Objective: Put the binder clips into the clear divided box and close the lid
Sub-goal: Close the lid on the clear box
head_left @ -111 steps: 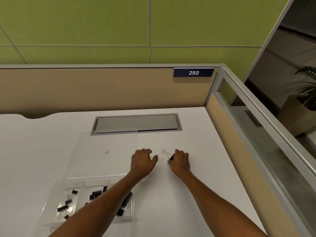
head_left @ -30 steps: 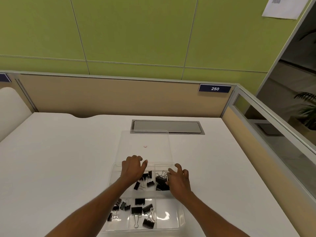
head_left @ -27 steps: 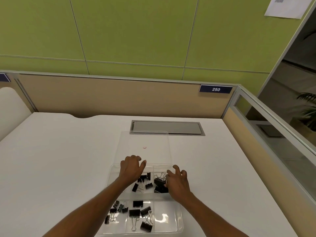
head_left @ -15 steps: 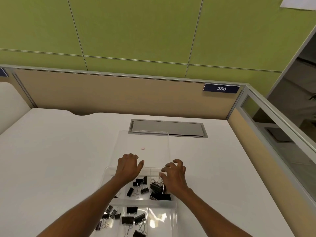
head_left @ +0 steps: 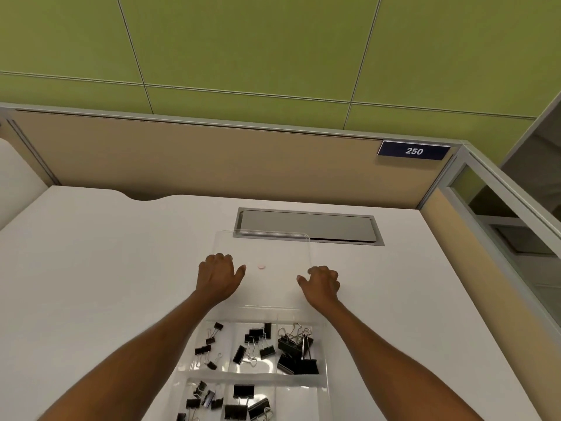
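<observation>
With the binder clips [head_left: 253, 344] already spread through the compartments of the clear divided box [head_left: 323, 354], the sorting looks finished, and no stray clips show on the white desk [head_left: 91, 268]. The box sits near the bottom edge of the view, between the two forearms. Small clips lie in the far-left compartment, medium ones in the middle, a pile of big ones [head_left: 297, 350] at far right, and more in the near row, part of it cut off by the frame.

Now for the lid [head_left: 273, 247]! It lies flat and open on the desk beyond the box, its far edge overlapping the grey cable hatch [head_left: 334, 226]. A small pink dot [head_left: 261, 267] shows on it. The left hand [head_left: 217, 278] curls over the lid's left edge and the right hand [head_left: 321, 284] over its right edge, fingers bent down, thumbs pointing inward. Whether either one actually pinches the plastic I cannot tell; the transparent edge vanishes under the fingers.

By my reckoning one step is left: swing that lid toward the person and press it shut over the compartments.
</observation>
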Demonstrator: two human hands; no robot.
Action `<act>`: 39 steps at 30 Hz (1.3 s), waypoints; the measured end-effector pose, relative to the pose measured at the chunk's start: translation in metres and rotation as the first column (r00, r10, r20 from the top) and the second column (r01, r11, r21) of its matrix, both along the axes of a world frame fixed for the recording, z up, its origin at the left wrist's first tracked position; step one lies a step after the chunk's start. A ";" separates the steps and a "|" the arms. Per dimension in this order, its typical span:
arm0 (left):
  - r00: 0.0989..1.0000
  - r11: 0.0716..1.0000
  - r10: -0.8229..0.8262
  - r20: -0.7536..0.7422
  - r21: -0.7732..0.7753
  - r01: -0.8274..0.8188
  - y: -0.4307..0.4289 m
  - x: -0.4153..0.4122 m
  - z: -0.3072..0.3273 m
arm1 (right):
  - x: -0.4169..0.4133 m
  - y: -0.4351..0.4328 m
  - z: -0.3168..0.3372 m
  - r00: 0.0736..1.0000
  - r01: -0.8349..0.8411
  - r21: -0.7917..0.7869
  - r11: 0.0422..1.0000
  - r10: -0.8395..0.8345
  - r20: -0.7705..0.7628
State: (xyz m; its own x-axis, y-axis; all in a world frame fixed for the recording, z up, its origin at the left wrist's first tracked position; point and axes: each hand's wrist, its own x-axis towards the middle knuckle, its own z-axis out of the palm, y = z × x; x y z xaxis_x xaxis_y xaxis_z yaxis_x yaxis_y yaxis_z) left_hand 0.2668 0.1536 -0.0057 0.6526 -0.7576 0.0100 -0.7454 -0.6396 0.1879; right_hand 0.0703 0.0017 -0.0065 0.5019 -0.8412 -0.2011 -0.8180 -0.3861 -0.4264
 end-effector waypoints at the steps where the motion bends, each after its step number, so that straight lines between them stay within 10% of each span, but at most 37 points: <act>1: 1.000 1.000 0.015 -0.005 0.013 -0.014 -0.001 0.005 -0.002 | 0.005 -0.003 0.000 1.000 0.018 0.015 1.000 -0.018 -0.019; 16: 0.927 0.926 0.337 -0.162 0.234 -0.296 -0.016 0.035 -0.035 | 0.059 -0.012 -0.019 0.962 0.257 0.211 0.943 -0.227 -0.155; 39: 0.663 0.796 0.238 -0.710 -0.249 -0.552 0.000 0.024 0.044 | 0.028 0.008 0.055 0.868 0.298 0.319 0.900 -0.394 0.300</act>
